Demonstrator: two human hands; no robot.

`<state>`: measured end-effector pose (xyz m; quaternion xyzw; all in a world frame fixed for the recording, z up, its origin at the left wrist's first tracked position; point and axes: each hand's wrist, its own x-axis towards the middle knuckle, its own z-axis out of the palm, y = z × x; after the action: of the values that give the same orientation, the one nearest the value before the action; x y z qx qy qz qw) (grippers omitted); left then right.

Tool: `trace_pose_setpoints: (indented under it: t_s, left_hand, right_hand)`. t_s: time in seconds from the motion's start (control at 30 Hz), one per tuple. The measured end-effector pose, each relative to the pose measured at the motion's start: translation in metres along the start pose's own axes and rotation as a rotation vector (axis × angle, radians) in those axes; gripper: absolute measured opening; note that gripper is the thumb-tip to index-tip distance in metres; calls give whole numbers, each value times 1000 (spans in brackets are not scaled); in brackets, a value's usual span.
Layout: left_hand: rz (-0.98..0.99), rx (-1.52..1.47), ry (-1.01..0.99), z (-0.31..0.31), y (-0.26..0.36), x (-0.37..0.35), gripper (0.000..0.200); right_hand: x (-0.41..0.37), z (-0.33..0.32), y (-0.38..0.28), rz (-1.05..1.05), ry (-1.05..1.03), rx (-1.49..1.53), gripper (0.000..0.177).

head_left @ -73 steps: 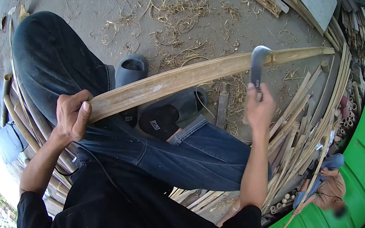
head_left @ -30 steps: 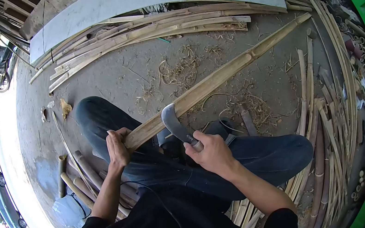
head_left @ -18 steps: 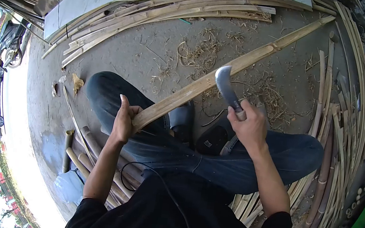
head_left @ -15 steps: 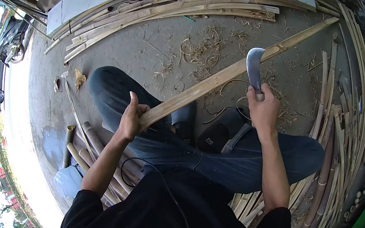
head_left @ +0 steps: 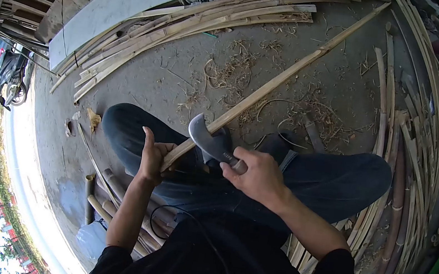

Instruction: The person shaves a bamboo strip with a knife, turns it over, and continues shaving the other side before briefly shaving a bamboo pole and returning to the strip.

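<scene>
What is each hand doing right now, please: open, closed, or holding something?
Left hand: holding the bamboo strip near its end, thumb raised.
Right hand: closed around the handle of the knife.

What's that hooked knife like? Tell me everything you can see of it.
The hooked knife has a grey, metal-looking blade with a curved tip, a paler edge and small markings near the handle. The handle, perhaps wooden, is mostly hidden in the right hand. The blade crosses over the bamboo strip, near its end by the left hand; whether they touch is unclear.

Black short-sleeved shirt [head_left: 173, 268], blue jeans [head_left: 331, 181]
</scene>
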<state>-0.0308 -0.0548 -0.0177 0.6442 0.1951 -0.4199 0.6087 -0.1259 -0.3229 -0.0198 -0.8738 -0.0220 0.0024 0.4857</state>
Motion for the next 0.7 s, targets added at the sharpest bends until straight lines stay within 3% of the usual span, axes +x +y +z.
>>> trace_pose_setpoints:
  t_s: [0.07,0.17,0.2,0.3,0.37,0.43,0.53,0.57,0.63,0.7]
  left_hand:
    - [-151,-207,-154,-5,-7,-3,100]
    - [-282,-358,-275,-9,-9,3,95]
    - [-308,-429,-353,-12,-10,6,93]
    - [-390,-466,-371,-15,-6,12,91]
    - [-426,-463,-411,-16,-1,13,94]
    - [-460,-543,-435,-18,0,6,93]
    - [-474,-548,-481,-17,-2,9,91]
    - [-500,-551,-504,-13,2,14,90]
    - [-519,-552,-510,-3,5,18,87]
    - [-576,-572,-537,-6,3,26,87]
  right_hand:
    - [34,-35,30,324,231,-18,30]
    - [63,-77,35,499,424,-88,22]
    - [53,-63,40,351,352,-226,27]
    - [6,0,-12,-1,-5,-85,30]
    - [14,-9,1,1,65,-109,28]
    - [44,-59,36,264,327,-209,25]
    - [58,-91,51,340,416,-366,23]
    - [48,-76,31,346,332,-332,24]
    - [20,-20,-1,89,155,-91,26]
    - [0,10,-17,29,-20,79,29]
